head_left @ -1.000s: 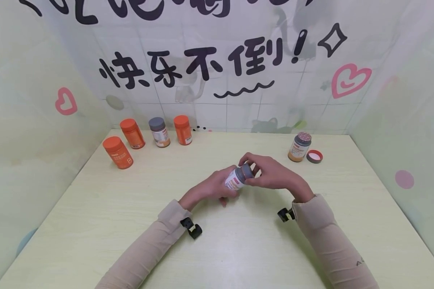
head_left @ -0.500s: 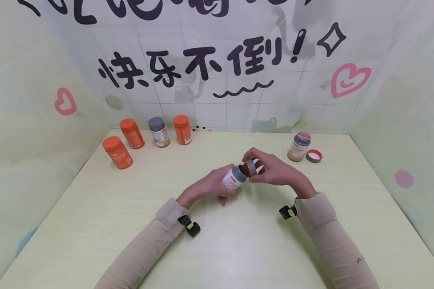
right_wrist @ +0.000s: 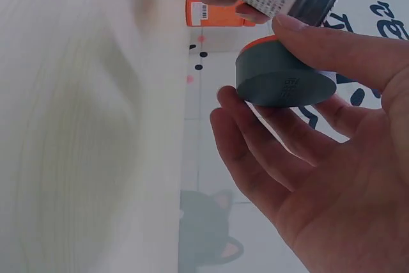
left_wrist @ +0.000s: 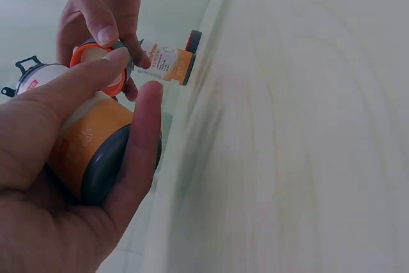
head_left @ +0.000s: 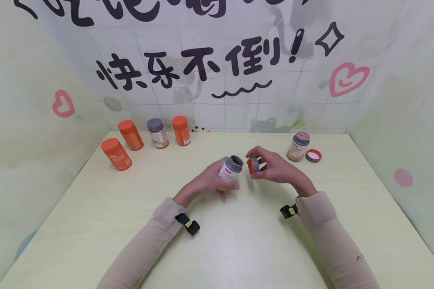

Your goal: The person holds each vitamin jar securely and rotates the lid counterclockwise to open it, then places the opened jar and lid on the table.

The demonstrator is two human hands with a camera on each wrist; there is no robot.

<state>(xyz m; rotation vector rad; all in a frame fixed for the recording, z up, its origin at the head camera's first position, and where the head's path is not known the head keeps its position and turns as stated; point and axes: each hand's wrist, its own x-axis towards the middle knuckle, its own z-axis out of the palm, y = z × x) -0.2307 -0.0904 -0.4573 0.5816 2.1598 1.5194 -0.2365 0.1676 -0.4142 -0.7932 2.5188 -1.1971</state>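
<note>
My left hand (head_left: 214,176) grips a white-labelled jar (head_left: 228,169) with a grey neck, its uncapped mouth tilted up and to the right. In the left wrist view the jar (left_wrist: 96,142) shows an orange band and a dark base between thumb and fingers. Just to the right, my right hand (head_left: 275,166) pinches the grey screw lid (head_left: 254,165), whose orange-red inside faces the jar. The lid (right_wrist: 281,76) is held between thumb and fingertips in the right wrist view, apart from the jar's mouth.
At the back left stand several lidded jars: orange ones (head_left: 116,154) and a grey-capped one (head_left: 158,133). A jar with a patterned seal on top (head_left: 298,147) stands at the back right, beside its loose lid (head_left: 313,155). Printed sheets wall in the table (head_left: 217,241).
The lid has come off the jar and moved apart from it in my right hand. My left hand has drawn the jar slightly left and turned it more upright.
</note>
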